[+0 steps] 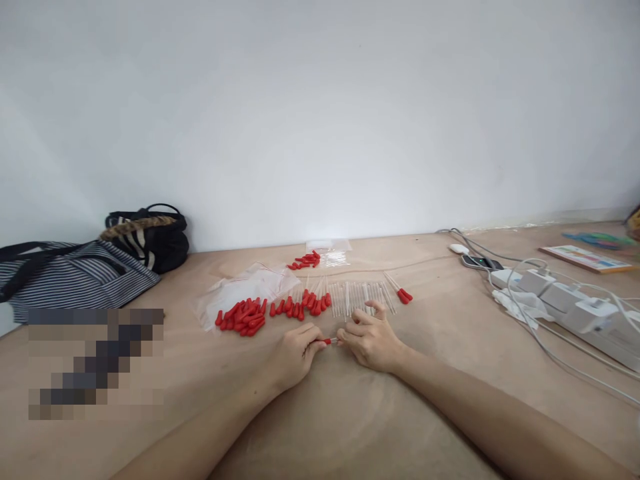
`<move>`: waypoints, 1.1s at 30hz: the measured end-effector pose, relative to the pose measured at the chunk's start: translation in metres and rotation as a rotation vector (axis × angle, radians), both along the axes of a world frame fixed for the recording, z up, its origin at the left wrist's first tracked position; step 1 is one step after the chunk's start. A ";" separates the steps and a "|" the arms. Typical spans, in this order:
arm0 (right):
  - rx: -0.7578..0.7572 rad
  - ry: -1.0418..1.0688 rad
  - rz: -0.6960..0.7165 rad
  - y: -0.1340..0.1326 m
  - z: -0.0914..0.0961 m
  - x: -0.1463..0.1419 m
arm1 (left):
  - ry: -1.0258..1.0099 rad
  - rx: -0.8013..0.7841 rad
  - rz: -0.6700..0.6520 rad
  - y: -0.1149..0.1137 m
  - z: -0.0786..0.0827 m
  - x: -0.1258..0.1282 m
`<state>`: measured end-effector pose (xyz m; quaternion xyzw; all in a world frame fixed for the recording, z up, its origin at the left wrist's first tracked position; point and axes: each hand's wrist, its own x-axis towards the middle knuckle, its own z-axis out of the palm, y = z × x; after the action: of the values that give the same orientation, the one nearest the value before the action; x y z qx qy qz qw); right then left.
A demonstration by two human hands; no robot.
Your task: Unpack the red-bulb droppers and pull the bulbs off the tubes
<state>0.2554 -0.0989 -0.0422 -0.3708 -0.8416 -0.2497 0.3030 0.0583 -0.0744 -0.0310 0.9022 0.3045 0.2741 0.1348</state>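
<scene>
Both hands rest on a tan table, fingertips meeting at its middle. My left hand pinches a small red rubber bulb. My right hand pinches the thin clear glass tube that joins it. Just behind the hands lies a row of clear tubes. Left of them are droppers with red bulbs fitted and a heap of loose red bulbs. Two finished droppers lie at the right of the row.
Clear plastic bags and more red bulbs lie further back. A striped bag and a black bag stand at the left by the wall. Power strips, adapters and cables, a phone and a book fill the right.
</scene>
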 end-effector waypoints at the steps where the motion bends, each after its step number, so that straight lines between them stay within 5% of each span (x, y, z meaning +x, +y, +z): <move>1: 0.005 -0.002 0.004 0.000 0.000 0.000 | 0.000 -0.002 -0.003 -0.001 0.001 0.000; 5: 0.018 0.000 0.010 0.001 -0.001 0.006 | -0.022 0.008 0.016 -0.002 0.003 -0.001; 8: -0.037 0.056 -0.057 0.003 0.000 0.020 | -0.063 0.038 0.147 0.002 0.004 -0.008; 15: -0.258 0.342 -0.552 0.022 0.006 0.052 | -0.109 0.221 0.454 0.027 0.017 -0.040; 23: -0.388 0.351 -0.838 0.039 0.004 0.063 | 0.316 0.446 0.718 0.046 0.024 -0.067; 29: -0.447 0.233 -0.869 0.042 -0.002 0.063 | 0.317 0.522 0.719 0.044 0.022 -0.062; 33: -0.479 0.218 -0.873 0.042 -0.001 0.059 | 0.157 0.455 0.456 0.029 0.020 -0.046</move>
<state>0.3148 -0.0573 -0.0431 -0.7710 -0.6052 -0.1128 0.1632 0.0118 -0.0450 -0.0108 0.8361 0.4392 0.2877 -0.1589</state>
